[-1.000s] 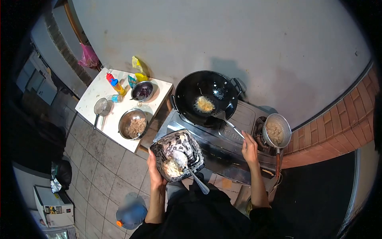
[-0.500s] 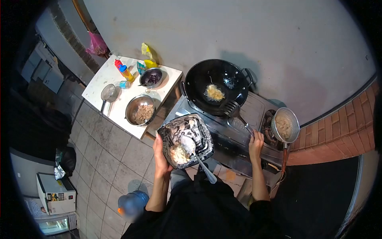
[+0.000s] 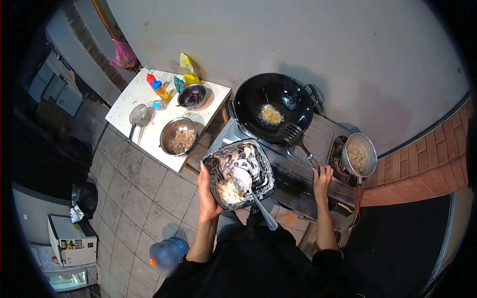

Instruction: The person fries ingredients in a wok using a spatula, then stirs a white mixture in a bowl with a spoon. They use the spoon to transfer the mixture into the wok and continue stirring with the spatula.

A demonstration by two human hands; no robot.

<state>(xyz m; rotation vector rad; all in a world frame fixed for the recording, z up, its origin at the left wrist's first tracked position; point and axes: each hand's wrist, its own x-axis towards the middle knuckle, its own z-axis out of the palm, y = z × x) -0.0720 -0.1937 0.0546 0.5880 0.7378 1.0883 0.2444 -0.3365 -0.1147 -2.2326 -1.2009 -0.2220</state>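
Observation:
My left hand [image 3: 207,197] grips the left side of a black square bowl [image 3: 268,171], held tilted in front of my body. White batter smears coat its inside, and a pale lumpy heap [image 3: 231,190] lies at its lower left. A metal spoon [image 3: 263,210] rests in the bowl, its handle sticking out over the near rim. In my right hand [image 3: 323,183] is the handle end of a black slotted spatula [image 3: 291,133]; its head is at the near rim of a black wok [image 3: 253,94]. One golden piece [image 3: 272,114] sits in bubbling oil there.
On the stove [image 3: 318,134], right of the wok, a strainer [image 3: 367,149] holds pale pieces. The white table [image 3: 144,134] at left carries a steel bowl of meat [image 3: 183,141], a bowl of dark food [image 3: 194,95], a small sieve [image 3: 139,115] and squeeze bottles [image 3: 160,90].
The bowl in my left hand has shifted slightly right, with the spoon still in it. The whole view has moved a little. My right hand keeps its hold on the spatula.

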